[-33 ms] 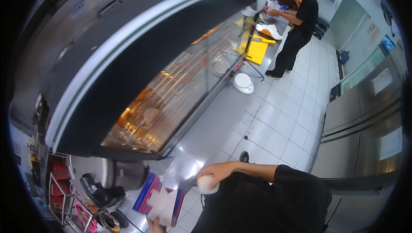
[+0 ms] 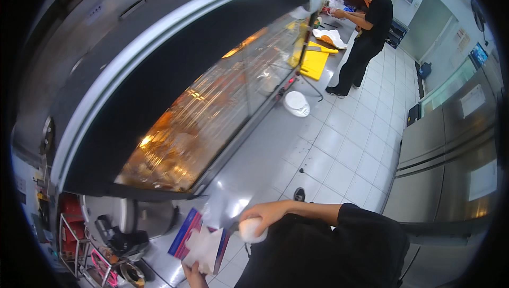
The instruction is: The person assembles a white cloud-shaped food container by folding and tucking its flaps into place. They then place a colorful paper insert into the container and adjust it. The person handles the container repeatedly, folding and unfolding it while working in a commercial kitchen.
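Near the bottom of the view, my left hand [image 2: 195, 276] grips the near side of a blue-and-pink cardboard box [image 2: 182, 232]. White paper [image 2: 203, 244] lies in the box and sticks up past its edges. My right hand [image 2: 263, 215], to the right of the box, is closed over a white, rounded thing [image 2: 252, 230]. Its exact kind is partly hidden by my fingers. The two hands are apart, and the box stands by the steel counter [image 2: 257, 153].
A lit glass display case [image 2: 180, 129] runs along the counter. Beyond it are a white round container [image 2: 296, 103], a yellow cutting board [image 2: 314, 61] with a knife, and a person in black [image 2: 366, 36]. Steel refrigerators [image 2: 450, 166] stand right; a pot [image 2: 151, 216] sits left.
My left hand has come up a little further into view at the paper and box. My right hand with the white thing has shifted slightly left. The view has swung slightly.
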Demonstrator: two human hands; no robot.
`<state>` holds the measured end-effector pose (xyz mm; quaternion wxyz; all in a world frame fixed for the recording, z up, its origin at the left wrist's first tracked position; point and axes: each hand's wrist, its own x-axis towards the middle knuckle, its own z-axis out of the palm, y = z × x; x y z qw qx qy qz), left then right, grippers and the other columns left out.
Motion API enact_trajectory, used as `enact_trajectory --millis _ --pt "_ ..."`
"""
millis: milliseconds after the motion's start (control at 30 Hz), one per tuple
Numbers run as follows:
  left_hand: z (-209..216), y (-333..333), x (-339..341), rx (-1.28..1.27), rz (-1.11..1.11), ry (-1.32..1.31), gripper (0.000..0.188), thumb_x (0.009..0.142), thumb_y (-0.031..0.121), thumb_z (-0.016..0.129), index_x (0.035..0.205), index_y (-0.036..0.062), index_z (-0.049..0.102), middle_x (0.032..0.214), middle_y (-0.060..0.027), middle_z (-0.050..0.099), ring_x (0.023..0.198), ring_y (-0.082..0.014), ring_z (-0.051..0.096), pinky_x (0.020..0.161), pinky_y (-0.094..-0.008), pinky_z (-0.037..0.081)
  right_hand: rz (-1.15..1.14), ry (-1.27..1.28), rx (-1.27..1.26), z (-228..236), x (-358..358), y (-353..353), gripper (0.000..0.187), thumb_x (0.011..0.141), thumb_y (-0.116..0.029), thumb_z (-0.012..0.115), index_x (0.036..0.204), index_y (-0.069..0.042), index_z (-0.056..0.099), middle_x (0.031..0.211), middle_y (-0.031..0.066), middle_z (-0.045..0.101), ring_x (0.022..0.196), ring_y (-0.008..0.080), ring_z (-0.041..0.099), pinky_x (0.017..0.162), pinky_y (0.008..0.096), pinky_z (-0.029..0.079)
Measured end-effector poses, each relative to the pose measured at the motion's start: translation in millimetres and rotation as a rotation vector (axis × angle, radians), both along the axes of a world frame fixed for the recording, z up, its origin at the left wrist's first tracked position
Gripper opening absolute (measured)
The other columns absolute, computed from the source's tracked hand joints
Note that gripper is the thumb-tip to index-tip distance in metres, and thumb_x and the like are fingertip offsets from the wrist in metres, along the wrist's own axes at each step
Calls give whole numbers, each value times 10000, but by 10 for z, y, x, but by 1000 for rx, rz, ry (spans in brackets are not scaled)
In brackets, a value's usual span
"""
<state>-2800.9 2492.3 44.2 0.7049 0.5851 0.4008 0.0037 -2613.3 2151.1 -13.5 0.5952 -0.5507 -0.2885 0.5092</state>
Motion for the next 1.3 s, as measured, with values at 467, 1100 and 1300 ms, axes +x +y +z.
enact_trajectory --millis 467,1100,1300 --pt "-1721 -3765 2023 -378 -144 -213 561 1054 283 560 1546 164 316 1478 -105 460 1391 -277 424 1159 -473 347 -598 -439 -400 -861 803 -1903 686 770 -374 787 1283 42 603 1163 321 668 1085 434 666 960 472 520" --pt "-2310 -3882 3593 -82 86 -175 726 924 238 772 1511 56 386 1455 -145 509 1272 -274 563 1068 -433 474 -1062 -86 -18 -318 3495 -4740 278 1007 -216 614 1150 5 702 1027 115 747 965 201 713 861 329 559" --pt "-2321 -3807 3830 460 221 -70 696 937 215 738 1509 19 394 1481 -164 496 1296 -307 543 1122 -409 408 -1338 286 64 -1206 5563 -5231 395 998 -233 603 1277 47 599 1177 207 680 972 293 705 861 369 572"
